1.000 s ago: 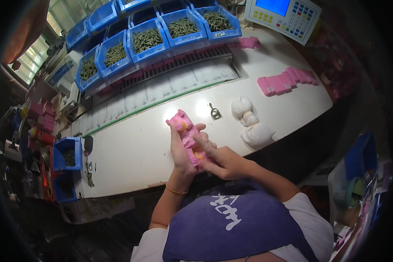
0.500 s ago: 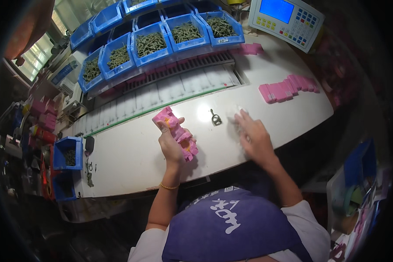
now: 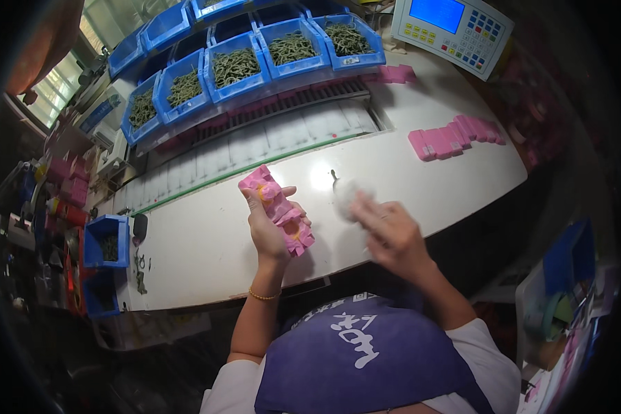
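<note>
My left hand is closed around several pink paper packets with yellow bands, held in a tilted row above the table. My right hand is over the table to the right, its fingers smeared by motion. At its fingertips is a white thing, soft-looking but too blurred to name. Just beyond that, a small dark metal piece lies on the white tabletop, mostly covered by the white blur; only its narrow end shows.
Blue bins of greenish metal parts stand in rows at the back. Pink packets lie lined up at the right. A keypad device with a blue screen is at the far right. Two more blue bins sit at the left edge.
My right hand has moved left with the white thing, which now covers most of the dark metal piece. My left hand has hardly moved and still holds the pink packets.
</note>
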Motion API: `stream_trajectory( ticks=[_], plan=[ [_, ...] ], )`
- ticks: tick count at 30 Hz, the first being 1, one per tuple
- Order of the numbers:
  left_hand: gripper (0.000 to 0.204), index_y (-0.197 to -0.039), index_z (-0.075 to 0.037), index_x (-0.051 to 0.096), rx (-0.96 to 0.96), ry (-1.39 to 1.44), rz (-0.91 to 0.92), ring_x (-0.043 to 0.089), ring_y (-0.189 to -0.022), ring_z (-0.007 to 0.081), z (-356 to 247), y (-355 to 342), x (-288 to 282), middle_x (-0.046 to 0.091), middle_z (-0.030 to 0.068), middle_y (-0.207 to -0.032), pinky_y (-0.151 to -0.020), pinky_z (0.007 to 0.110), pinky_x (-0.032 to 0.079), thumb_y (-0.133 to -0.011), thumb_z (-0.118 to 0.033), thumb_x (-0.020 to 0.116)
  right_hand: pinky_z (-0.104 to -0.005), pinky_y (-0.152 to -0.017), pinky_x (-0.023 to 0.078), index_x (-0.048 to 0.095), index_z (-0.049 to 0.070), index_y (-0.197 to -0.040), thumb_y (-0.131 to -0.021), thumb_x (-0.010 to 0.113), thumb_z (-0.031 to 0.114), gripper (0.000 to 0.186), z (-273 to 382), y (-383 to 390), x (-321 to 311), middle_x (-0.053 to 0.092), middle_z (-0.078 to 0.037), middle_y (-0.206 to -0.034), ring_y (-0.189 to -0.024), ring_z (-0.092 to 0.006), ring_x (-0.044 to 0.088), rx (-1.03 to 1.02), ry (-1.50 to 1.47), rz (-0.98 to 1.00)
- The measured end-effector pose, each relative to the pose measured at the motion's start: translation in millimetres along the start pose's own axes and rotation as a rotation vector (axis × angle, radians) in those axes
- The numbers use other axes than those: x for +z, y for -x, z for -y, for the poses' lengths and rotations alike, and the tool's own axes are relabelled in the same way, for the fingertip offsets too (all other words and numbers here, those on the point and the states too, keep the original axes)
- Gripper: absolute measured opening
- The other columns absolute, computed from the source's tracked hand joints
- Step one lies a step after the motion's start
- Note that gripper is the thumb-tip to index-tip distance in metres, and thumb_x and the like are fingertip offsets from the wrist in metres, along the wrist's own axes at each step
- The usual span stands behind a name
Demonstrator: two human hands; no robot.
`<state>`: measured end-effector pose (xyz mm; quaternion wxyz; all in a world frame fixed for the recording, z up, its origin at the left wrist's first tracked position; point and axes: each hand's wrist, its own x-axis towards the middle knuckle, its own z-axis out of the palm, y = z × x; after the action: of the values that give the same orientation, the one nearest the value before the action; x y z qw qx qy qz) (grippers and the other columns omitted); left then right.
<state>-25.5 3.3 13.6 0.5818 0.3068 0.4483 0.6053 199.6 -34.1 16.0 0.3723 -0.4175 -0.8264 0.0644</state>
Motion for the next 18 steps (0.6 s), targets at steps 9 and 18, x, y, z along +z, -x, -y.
stream_trajectory(
  ticks=[9,18],
  plan=[
    [0.084,-0.099,0.004,0.057,-0.049,0.180,0.046,0.058,-0.049,0.0214,-14.7,17.5,17.1,0.057,0.0102,-0.060,-0.049,0.032,0.049,-0.098,-0.071,0.020,-0.0461,-0.102,0.038,0.054,0.011,-0.140,-0.075,0.061,-0.001,0.066,13.9,6.3,10.1,0.048,-0.012,-0.147,-0.126,-0.0330,0.046,-0.030,0.182,0.137],
    [0.083,-0.103,0.003,0.056,-0.009,0.085,0.057,0.058,-0.053,0.0192,-0.6,17.9,7.5,0.057,0.0091,-0.064,-0.053,0.031,0.050,-0.098,-0.071,0.019,-0.0341,-0.088,0.049,0.061,0.007,-0.130,-0.081,0.066,0.004,0.050,25.8,10.3,25.3,0.066,-0.010,-0.126,-0.101,-0.0272,0.061,-0.118,-0.191,-0.061]
  ],
)
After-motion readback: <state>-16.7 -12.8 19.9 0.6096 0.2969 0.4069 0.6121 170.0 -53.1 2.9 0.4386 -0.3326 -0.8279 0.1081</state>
